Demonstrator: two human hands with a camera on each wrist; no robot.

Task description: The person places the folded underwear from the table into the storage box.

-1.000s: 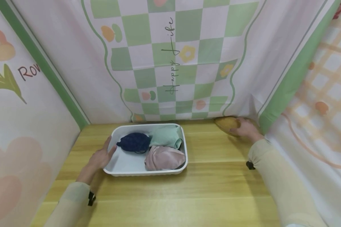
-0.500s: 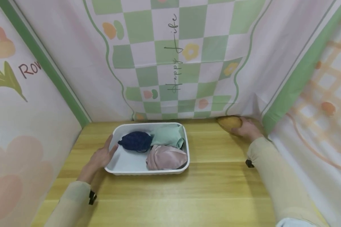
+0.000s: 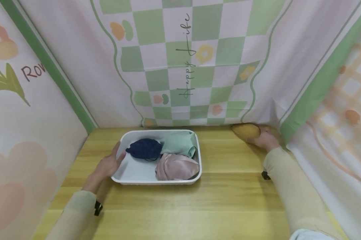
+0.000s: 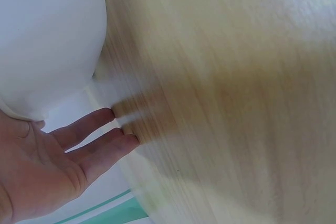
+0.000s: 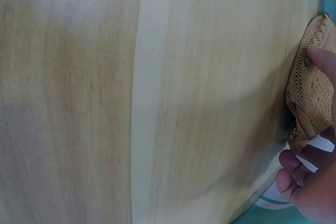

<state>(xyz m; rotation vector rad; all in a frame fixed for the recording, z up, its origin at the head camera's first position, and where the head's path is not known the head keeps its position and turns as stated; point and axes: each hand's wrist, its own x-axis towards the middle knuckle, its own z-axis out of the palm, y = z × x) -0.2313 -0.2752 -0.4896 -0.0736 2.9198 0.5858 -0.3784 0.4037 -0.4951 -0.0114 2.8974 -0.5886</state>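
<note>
In the head view, my left hand [image 3: 106,165] rests at the left end of a white tray [image 3: 138,182], thumb over its rim. In the left wrist view, several fingers [image 4: 107,153] stretch out fairly straight beside the tray's outer wall. Inside lie a folded navy garment [image 3: 145,149], a mint green one [image 3: 177,143] and a pink satin one [image 3: 175,167]. At the table's far right, my right hand [image 3: 266,137] holds a folded mustard lace bra [image 3: 246,131]. Its openwork and scalloped edge show in the right wrist view, the thumb pressing it.
The wooden table [image 3: 225,200] reaches to a patterned curtain [image 3: 186,66] at the back. Printed cloth [image 3: 33,140] stands along the left side, and another curtain [image 3: 333,133] borders the right, close to my right hand.
The head view shifts slightly, so the scene slides a little to the right. Both hands keep nearly the same places by the tray and the bra.
</note>
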